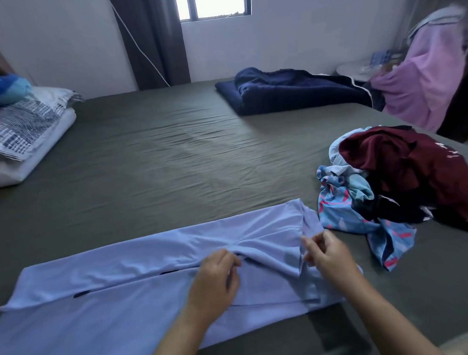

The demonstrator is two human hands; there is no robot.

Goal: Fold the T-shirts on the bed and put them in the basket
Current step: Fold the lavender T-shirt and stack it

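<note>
Thin, light, limp lilac T-shirt point(141, 283), lying long-folded at near edge of the bed point(173, 158), pinched at middle seam by left hand point(216, 278) and at collar end by right hand point(329, 256); probably slippery, best held by edges.

The light blue T-shirt point(104, 303) is soft, smooth cloth, not shiny. The grey bed sheet point(159, 159) is thin cloth with little wrinkles. The dark blue blanket point(290, 90) looks thick and fuzzy.
</note>
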